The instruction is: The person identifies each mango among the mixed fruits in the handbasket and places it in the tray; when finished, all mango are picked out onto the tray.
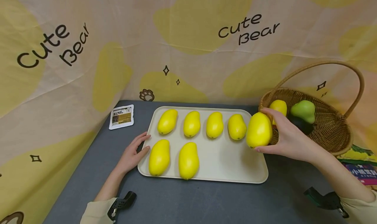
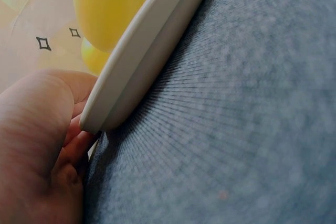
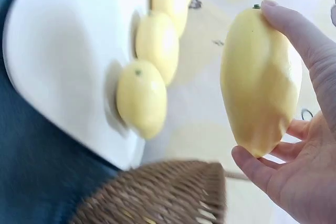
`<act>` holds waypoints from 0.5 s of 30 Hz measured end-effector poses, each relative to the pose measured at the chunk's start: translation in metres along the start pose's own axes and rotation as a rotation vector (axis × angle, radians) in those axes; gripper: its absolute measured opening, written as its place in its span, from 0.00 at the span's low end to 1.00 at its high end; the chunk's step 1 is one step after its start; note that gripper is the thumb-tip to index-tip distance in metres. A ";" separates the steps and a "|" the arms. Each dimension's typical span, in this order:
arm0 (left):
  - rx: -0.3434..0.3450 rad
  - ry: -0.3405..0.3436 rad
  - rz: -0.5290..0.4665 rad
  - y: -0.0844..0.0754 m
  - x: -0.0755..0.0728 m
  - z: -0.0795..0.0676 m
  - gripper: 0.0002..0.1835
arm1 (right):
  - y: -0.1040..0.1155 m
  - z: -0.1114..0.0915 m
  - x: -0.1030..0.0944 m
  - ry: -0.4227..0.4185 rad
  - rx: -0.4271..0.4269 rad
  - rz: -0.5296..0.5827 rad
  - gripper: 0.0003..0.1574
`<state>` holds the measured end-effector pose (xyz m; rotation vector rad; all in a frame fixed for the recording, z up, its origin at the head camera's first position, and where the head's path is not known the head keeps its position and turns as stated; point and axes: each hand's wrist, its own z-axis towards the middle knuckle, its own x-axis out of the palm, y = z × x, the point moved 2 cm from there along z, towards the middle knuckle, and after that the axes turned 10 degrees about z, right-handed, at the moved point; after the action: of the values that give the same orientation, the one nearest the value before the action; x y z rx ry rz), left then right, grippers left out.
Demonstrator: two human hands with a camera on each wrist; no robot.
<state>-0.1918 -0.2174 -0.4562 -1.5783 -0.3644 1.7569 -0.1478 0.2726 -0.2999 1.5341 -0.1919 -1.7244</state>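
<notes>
A yellow mango point(image 1: 259, 130) is held end to end between the thumb and fingers of my right hand point(image 1: 290, 137), raised above the tray's right side. In the right wrist view the same mango point(image 3: 260, 85) shows a small green stem tip by the thumb. My left hand point(image 1: 134, 153) rests at the left rim of the cream tray point(image 1: 226, 165), fingertips touching its edge. On that tray lie several mangoes: a back row ending with one mango point(image 1: 237, 127) at the right, and a front row of two, with one mango point(image 1: 188, 160) nearer the middle.
A wicker basket point(image 1: 332, 142) with a tall handle stands at the right, holding a yellow fruit point(image 1: 278, 107), a green pear point(image 1: 303, 111) and a dark fruit point(image 1: 301, 125). A white packet point(image 1: 121, 117) lies at the back left. Printed cloth point(image 1: 188, 37) hangs behind the grey table point(image 1: 176, 201).
</notes>
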 end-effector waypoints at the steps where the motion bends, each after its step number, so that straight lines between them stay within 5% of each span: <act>1: 0.001 0.000 0.000 0.000 0.000 0.000 0.25 | 0.000 0.000 0.004 0.008 -0.009 0.009 0.73; 9: 0.005 -0.005 0.004 0.001 0.001 -0.001 0.23 | -0.004 0.002 0.041 0.081 -0.071 0.043 0.72; 15: -0.006 -0.005 0.002 0.002 0.002 -0.001 0.22 | -0.005 0.004 0.067 0.154 -0.021 0.087 0.73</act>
<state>-0.1915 -0.2175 -0.4587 -1.5795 -0.3706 1.7626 -0.1493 0.2318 -0.3529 1.6115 -0.1592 -1.5295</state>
